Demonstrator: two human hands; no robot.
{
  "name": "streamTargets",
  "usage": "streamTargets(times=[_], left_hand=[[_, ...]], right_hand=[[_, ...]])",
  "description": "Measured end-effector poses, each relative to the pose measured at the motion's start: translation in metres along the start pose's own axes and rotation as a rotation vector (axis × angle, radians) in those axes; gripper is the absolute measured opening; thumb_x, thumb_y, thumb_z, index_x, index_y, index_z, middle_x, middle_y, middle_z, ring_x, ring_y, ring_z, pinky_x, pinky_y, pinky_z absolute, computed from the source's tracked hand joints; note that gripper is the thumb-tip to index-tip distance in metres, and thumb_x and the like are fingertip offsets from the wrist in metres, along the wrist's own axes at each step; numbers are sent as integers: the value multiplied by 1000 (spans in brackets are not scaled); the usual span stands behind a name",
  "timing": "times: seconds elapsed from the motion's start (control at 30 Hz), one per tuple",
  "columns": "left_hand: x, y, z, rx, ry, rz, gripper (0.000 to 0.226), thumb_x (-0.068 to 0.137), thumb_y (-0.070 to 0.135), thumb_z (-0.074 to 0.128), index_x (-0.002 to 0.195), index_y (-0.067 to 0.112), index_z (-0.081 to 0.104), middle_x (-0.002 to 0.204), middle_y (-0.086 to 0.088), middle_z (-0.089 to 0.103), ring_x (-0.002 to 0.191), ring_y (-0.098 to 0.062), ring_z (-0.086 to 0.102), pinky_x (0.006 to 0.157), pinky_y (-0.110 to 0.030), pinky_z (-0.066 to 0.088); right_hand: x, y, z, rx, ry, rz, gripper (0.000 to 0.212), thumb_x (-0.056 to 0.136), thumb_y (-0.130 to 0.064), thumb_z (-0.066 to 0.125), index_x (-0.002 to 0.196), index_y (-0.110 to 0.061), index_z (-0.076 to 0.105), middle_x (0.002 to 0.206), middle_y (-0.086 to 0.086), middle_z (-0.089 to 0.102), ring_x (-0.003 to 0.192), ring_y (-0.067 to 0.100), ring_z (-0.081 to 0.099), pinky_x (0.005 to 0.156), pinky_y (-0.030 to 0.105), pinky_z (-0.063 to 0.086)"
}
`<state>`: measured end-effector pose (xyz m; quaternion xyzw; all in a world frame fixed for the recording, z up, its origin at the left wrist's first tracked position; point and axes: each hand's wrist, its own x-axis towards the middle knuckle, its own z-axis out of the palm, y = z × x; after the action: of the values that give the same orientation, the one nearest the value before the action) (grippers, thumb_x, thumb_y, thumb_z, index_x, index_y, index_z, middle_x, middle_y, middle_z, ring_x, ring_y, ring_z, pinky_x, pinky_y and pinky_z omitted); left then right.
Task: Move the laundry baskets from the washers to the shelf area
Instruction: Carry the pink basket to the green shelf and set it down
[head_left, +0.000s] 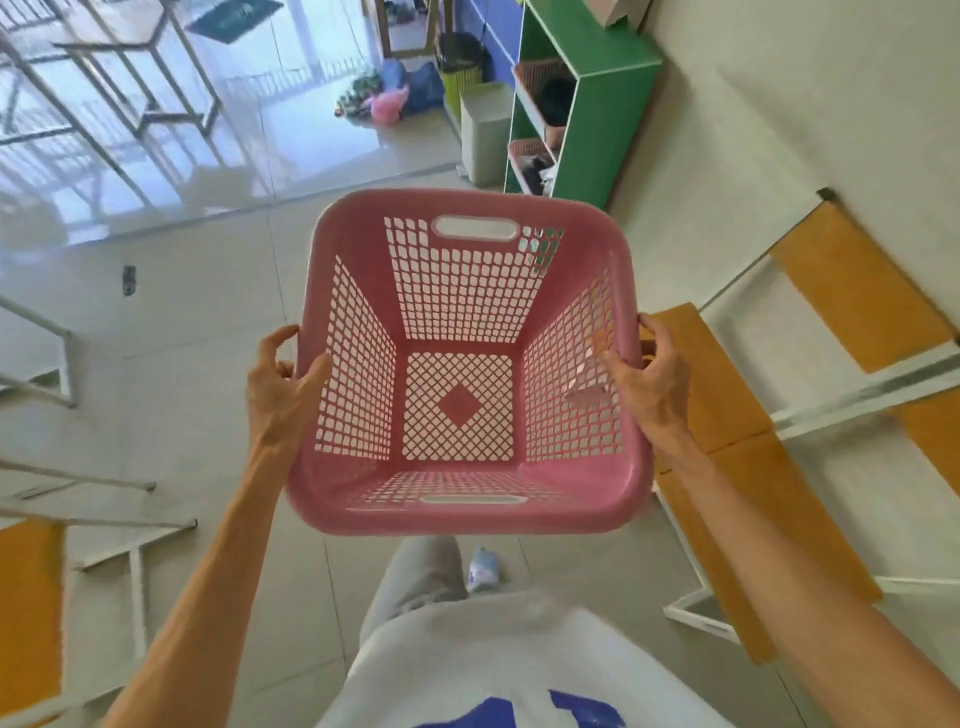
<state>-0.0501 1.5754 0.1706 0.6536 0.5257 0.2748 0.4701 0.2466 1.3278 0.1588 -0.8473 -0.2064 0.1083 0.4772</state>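
Pale tiled floor, green shelf unit standing on it with 2 pink baskets inside, grey bin just beside.

We cannot read any words or numbers here. The dark mat at the upper left of the frame has pale marks, but they are too blurry. The white shirt at the bottom shows blue shapes, cut off.

The pink perforated laundry basket is empty and upright, held in the air above the tiled floor. Further ahead, two more pink baskets sit in the green shelf.
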Motion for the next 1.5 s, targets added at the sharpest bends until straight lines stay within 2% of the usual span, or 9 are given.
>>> streamTargets(times=[0.23,0.53,0.73,0.83,1.0,1.07,1.2,1.33,1.5], left_hand=[[186,43,62,4,-49,10,52,88,27,66,138,22,51,89,-13,70,70,-21,72,66,-37,61],[433,158,165,93,-325,138,46,87,22,68,132,22,58,85,-14,69,58,-10,68,59,-30,59],[523,228,310,159,-621,261,46,87,18,70,130,27,59,81,-9,67,57,-7,66,58,-26,58],[546,243,399,209,-725,330,46,88,16,70,132,24,59,73,1,64,47,4,61,46,-12,50],[565,263,522,292,-955,380,37,90,12,65,119,34,59,72,5,62,45,5,58,46,-16,52],[576,269,559,350,-1024,414,33,90,11,63,107,39,59,69,3,60,44,1,56,43,-18,49],[613,257,625,548,-1094,486,33,91,17,63,124,23,62,88,-1,68,65,-1,60,44,-7,44],[657,208,702,773,-1201,506,50,92,30,60,140,18,50,112,-5,69,88,-21,68,74,-36,58],[682,127,788,879,-1266,541,37,97,29,51,131,14,53,112,-8,70,90,-29,68,76,-42,58]], right_hand=[[148,-32,65,52,79,79,52,87,-22,71,134,-16,51,84,-17,62,64,-17,63,50,3,46],[308,-68,117,153,336,278,54,85,-21,71,135,-17,50,85,-15,62,60,-3,66,49,9,50],[355,-33,116,205,626,469,55,84,-27,72,135,-25,50,92,-3,70,69,7,71,54,15,56],[377,-7,107,195,761,565,56,85,-27,72,136,-25,51,92,-4,70,67,4,68,52,10,51],[418,26,96,175,892,742,56,88,-24,70,139,-18,48,89,-14,64,66,-12,64,52,7,49],[435,36,94,145,884,795,56,91,-24,67,141,-15,45,90,-14,63,66,-17,61,50,5,47],[467,71,96,154,744,953,60,94,-27,62,147,-19,35,101,-5,66,69,-3,68,52,14,54],[502,141,114,145,559,1127,44,96,-30,56,136,-16,46,104,3,71,76,20,72,64,39,62],[545,233,142,95,424,1263,23,96,-26,52,116,-17,59,94,4,72,73,19,71,58,33,57]])
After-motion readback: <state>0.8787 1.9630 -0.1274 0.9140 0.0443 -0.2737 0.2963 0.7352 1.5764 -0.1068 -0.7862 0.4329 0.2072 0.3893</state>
